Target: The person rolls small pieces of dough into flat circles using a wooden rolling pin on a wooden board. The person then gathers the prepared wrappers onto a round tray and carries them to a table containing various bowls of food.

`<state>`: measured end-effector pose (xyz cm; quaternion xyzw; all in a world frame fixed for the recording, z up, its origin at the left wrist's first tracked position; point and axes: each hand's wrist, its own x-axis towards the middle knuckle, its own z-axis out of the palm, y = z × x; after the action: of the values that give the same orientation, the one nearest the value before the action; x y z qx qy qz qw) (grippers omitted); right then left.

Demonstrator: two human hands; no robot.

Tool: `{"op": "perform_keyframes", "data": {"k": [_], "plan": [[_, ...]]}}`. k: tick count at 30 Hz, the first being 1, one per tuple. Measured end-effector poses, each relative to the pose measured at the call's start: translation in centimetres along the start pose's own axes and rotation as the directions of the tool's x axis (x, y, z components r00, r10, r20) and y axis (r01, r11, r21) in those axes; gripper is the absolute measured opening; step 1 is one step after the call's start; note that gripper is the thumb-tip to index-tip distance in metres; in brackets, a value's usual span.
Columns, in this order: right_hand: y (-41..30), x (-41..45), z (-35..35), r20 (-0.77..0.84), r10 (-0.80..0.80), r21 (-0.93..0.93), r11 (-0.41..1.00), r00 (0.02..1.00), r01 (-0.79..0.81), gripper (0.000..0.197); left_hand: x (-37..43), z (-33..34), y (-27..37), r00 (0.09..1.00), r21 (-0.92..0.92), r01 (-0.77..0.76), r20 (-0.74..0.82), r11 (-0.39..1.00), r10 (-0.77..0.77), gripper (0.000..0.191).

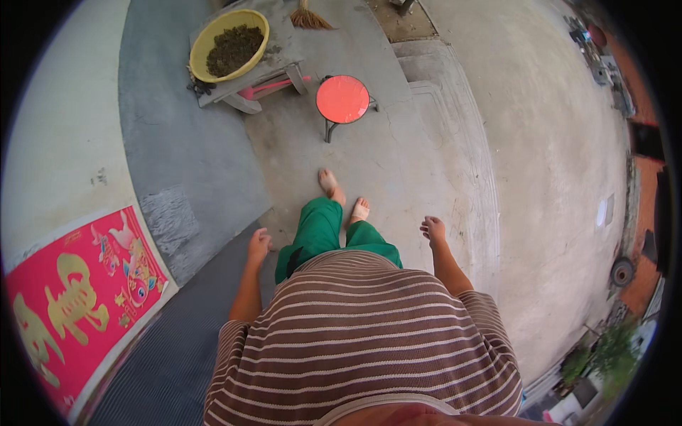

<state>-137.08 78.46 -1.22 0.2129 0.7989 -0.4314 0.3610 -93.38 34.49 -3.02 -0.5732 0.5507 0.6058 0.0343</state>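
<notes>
My left hand hangs beside the green trousers, its fingers loosely bent and nothing seen in it. Out to the other side, my right hand is held over the concrete floor, empty, with the fingers a little apart. Neither hand touches an object. Ahead of my bare feet stands a round stool with a red-orange seat and dark metal legs. Farther left, a yellow basin sits on a low grey table. Dark, clumped plant-like material fills part of the basin; its exact kind is unclear.
A straw broom lies past the stool. Something pink with a long handle is under the table. The wall at left carries a red poster with gold characters. Rightward, a low concrete edge borders the yard, where a wheel lies.
</notes>
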Motion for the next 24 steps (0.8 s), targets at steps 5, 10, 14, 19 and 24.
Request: {"op": "perform_keyframes", "data": {"k": [5,10,14,19,24], "plan": [[-12.4,3.0,3.3,0.049,-0.089,0.015,0.996,0.995,0.088,0.025,5.4,5.6,3.9,0.996,-0.131,-0.036,0.078,0.991,0.047,0.035],[-20.8,3.2,9.6,0.194,-0.115,0.061,0.993,0.974,0.105,0.024,6.3,7.8,6.5,0.998,-0.195,0.008,0.062,0.981,0.005,0.034],[-23.0,7.7,14.1,0.253,-0.03,0.008,1.0,0.967,0.029,0.024,3.3,8.1,7.7,0.996,-0.336,0.085,0.027,0.938,-0.08,0.032],[-22.2,16.7,20.4,0.277,0.067,0.039,0.996,0.958,-0.082,0.022,-3.5,9.0,3.4,0.933,-0.382,0.338,0.016,0.86,-0.36,0.034],[-20.0,24.7,27.0,0.148,0.116,0.056,0.99,0.982,-0.126,0.029,-10.1,12.3,-0.8,0.833,-0.396,0.507,-0.001,0.766,-0.553,0.038]]}}
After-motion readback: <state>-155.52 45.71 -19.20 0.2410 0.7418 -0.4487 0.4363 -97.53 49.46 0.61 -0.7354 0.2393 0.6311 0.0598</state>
